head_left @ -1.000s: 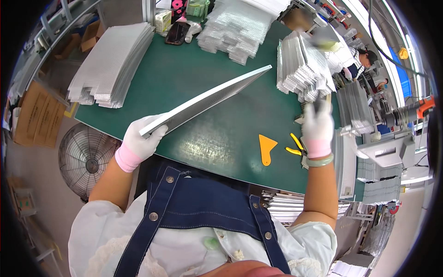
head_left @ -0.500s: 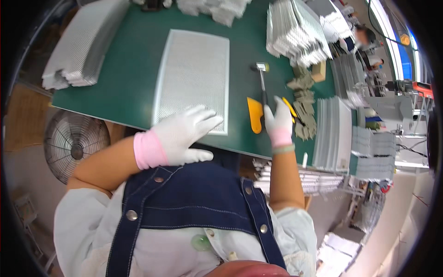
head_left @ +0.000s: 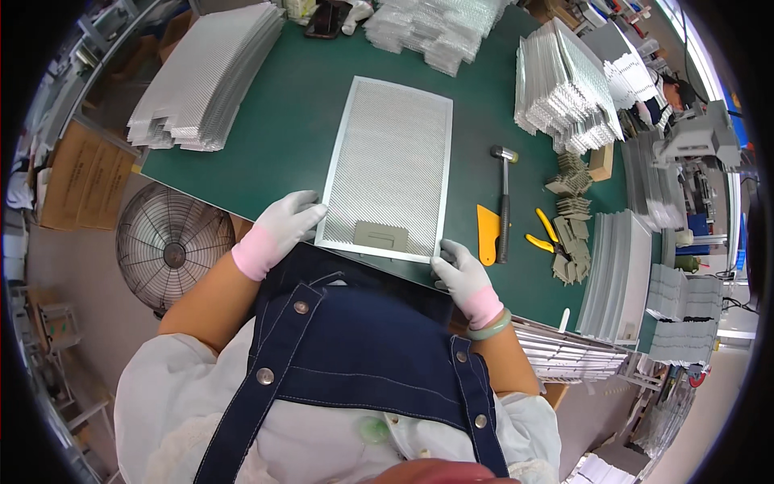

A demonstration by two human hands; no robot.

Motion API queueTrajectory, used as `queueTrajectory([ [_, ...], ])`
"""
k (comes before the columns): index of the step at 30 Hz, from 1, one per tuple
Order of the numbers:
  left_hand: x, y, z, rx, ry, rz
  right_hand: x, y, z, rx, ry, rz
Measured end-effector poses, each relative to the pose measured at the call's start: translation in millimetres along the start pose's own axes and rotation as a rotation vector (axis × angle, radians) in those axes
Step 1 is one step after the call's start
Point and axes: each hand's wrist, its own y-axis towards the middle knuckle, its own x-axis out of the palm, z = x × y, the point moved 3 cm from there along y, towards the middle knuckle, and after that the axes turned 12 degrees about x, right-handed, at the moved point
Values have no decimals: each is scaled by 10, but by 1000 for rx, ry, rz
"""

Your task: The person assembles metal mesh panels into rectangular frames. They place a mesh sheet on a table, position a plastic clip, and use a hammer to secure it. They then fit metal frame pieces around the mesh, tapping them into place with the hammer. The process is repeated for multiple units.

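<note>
A framed metal mesh filter panel (head_left: 391, 153) lies on the green table, close to its front edge. A grey-brown handle plate (head_left: 380, 235) shows at the panel's near end. My left hand (head_left: 284, 229), in a white glove with a pink cuff, grips the near left corner of the frame. On the opposite side, my right hand (head_left: 463, 276) has its gloved fingers closed on the near right corner, partly hiding it. Right of the panel lie a yellow scraper (head_left: 487, 234), a hammer (head_left: 505, 202) and yellow-handled pliers (head_left: 547, 230).
Mesh sheets (head_left: 205, 77) are stacked at the left, with more stacks (head_left: 564, 89) at the far right. Several grey-brown plates (head_left: 572, 242) lie beside the pliers. Frame strips (head_left: 613, 274) stand at the right edge. A floor fan (head_left: 173, 254) is below left.
Both hands have shifted to the panel's near corners; the right came from beside the tools, the left from across the mesh. The handle plate now shows. The view has swung left.
</note>
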Motion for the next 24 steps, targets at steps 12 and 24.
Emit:
queueTrajectory([
  [12, 1631, -21, 236, 135, 195, -1153, -342, -612, -80, -298, 1043, 371],
  [24, 1338, 69, 206, -106, 293, -810, -3825, -2257, 2206, -49, 825, 1731],
])
